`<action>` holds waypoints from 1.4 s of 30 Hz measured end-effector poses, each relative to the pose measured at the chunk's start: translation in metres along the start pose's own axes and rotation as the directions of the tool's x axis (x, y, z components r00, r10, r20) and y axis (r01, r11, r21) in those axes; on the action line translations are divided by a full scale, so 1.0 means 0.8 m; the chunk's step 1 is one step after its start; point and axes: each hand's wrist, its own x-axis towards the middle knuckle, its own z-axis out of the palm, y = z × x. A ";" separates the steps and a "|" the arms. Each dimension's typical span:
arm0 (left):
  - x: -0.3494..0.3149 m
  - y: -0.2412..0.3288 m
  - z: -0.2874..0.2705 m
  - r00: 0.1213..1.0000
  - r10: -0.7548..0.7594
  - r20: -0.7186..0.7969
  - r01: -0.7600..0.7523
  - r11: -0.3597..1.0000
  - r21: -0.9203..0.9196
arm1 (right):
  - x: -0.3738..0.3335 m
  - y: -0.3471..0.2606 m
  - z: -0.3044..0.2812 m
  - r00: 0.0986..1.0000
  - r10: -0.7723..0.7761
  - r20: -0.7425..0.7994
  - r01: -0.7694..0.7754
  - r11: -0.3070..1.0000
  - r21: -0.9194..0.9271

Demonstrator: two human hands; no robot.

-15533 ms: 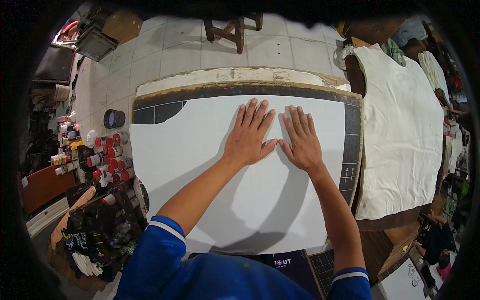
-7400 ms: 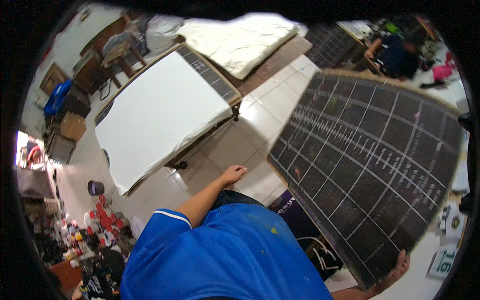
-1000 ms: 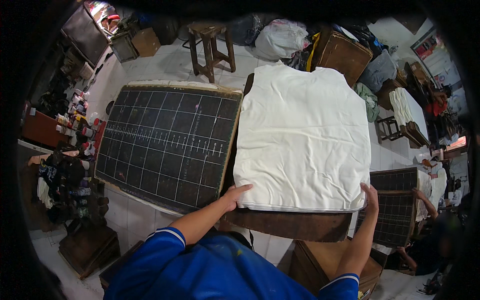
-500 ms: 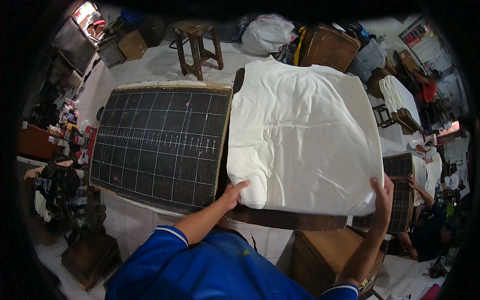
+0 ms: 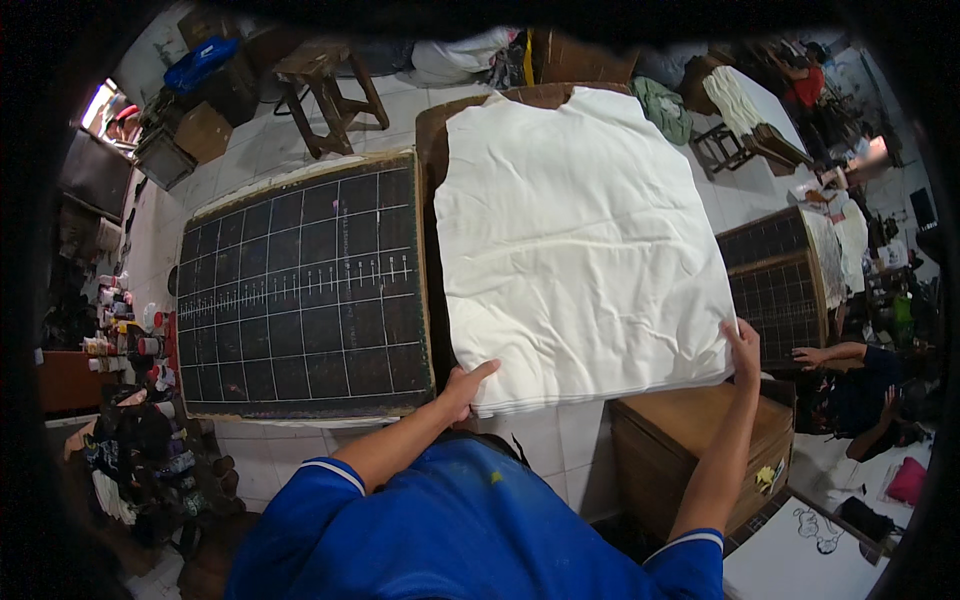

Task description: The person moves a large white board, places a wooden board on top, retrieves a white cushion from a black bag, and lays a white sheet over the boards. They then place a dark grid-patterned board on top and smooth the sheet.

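Observation:
A white cloth panel [image 5: 585,250], cut with a neckline at its far edge, lies spread over a brown board [image 5: 432,135]. Light wrinkles run across its middle, and soft folds show at the near left. My left hand [image 5: 468,388] grips the near left corner, thumb on top and fingers underneath. At the near right corner, my right hand [image 5: 742,348] pinches the cloth the same way. Several layered edges show along the near side of the cloth. Left of it stands a black board [image 5: 300,290] with a white grid and a ruled scale.
A wooden stool [image 5: 330,95] stands beyond the boards. By my right forearm is a brown wooden box [image 5: 690,440], with a white sheet bearing a line drawing [image 5: 800,550] nearby. On the right, a co-worker's hand [image 5: 815,356] is beside another gridded board [image 5: 775,285]. Bottles and jars [image 5: 130,330] crowd the left.
The cloth has been drawn flatter, and its bunched near left corner is more spread out. More of the board shows past its far edge. My view has shifted; both hands keep their hold.

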 end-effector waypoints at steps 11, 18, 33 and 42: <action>-0.025 0.030 -0.050 0.986 -0.069 0.152 -0.065 0.683 0.727 | -0.084 -0.003 0.141 0.745 -0.417 -0.521 -0.213 0.592 -0.777; -0.088 0.104 -0.110 0.863 0.408 0.299 -0.502 0.768 0.398 | -0.258 -0.019 0.326 0.841 -0.481 -0.249 0.242 0.745 -0.622; -0.171 0.191 -0.183 0.695 0.274 0.665 0.237 0.786 -0.571 | -0.396 -0.069 0.520 0.972 -0.152 0.181 0.181 0.972 -0.153; -0.194 0.170 -0.235 0.751 0.282 0.597 0.121 0.830 -0.545 | -0.371 -0.095 0.532 0.974 -0.193 0.122 0.211 0.964 -0.160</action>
